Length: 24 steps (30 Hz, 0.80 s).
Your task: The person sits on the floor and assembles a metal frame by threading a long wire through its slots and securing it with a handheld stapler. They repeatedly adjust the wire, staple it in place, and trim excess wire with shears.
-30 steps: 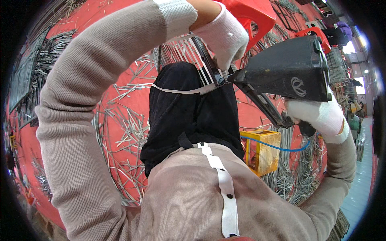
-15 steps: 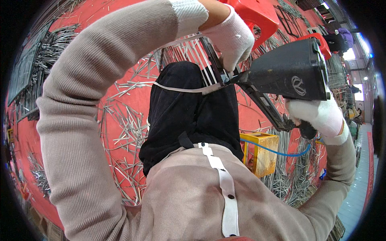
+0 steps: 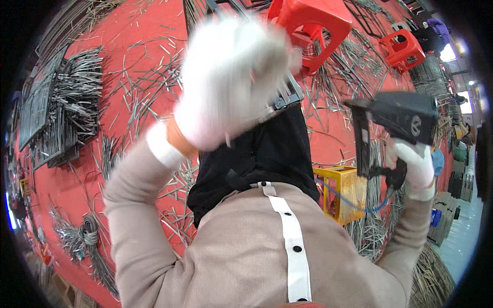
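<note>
In a white glove, my right hand [image 3: 415, 161] grips a black air stapler [image 3: 403, 117] out to the right. A blue hose [image 3: 341, 199] runs to the tool, whose nose is apart from the work. My left hand [image 3: 226, 77], also gloved in white, is raised over my lap and smeared by motion, so its fingers do not show clearly. Behind it, largely hidden, a dark frame [image 3: 288, 97] lies by my knees; only its corner and a bit of its top show. Whether the left hand holds a strip cannot be made out.
Two red plastic stools [image 3: 328, 18] stand ahead on the right. A rusty yellow stand [image 3: 352, 192] is beside my right hip. Frames with grey strips [image 3: 77, 97] are stacked at left, and loose strips litter the red floor [image 3: 149, 28]. A person in purple [image 3: 436, 28] is far right.
The stapler has moved right and away from the frame in my right hand. My left hand has left the frame's joint and swung left and up toward the camera.
</note>
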Tool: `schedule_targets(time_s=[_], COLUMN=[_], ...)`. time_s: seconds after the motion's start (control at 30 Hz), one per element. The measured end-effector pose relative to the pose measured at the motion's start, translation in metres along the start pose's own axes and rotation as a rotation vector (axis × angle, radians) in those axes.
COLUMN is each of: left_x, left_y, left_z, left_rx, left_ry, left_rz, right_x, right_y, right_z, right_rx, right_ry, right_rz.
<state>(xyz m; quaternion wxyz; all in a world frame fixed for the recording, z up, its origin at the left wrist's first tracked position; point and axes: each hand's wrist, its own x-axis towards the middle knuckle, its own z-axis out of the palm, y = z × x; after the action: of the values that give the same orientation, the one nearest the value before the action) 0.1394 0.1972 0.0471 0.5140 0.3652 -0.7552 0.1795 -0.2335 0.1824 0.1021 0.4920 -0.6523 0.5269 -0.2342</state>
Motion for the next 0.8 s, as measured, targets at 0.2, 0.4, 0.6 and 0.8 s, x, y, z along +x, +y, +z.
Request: schedule_targets(time_s=[0.2,0.4,0.6,0.8], left_x=[-0.098,-0.103,-0.097,-0.067], left_y=[0.038,0.021,-0.004,-0.016], left_z=[0.053,0.064,0.068,0.067], left_rx=[0.027,0.049,0.156,0.392], left_ry=[0.039,0.128,0.172,-0.134], left_rz=[-0.182,-0.122,-0.088,-0.18], right_x=[-0.04,-0.08,-0.073,0.063], right_y=[0.238,0.504,0.483,0.324], right_z=[-0.069,-0.08,-0.037,0.067], right_rx=[0.486,-0.41,-0.867,-0.221], right_ry=[0.339,0.783,0.98,0.658], right_rz=[0.283,0.571,0.913,-0.194])
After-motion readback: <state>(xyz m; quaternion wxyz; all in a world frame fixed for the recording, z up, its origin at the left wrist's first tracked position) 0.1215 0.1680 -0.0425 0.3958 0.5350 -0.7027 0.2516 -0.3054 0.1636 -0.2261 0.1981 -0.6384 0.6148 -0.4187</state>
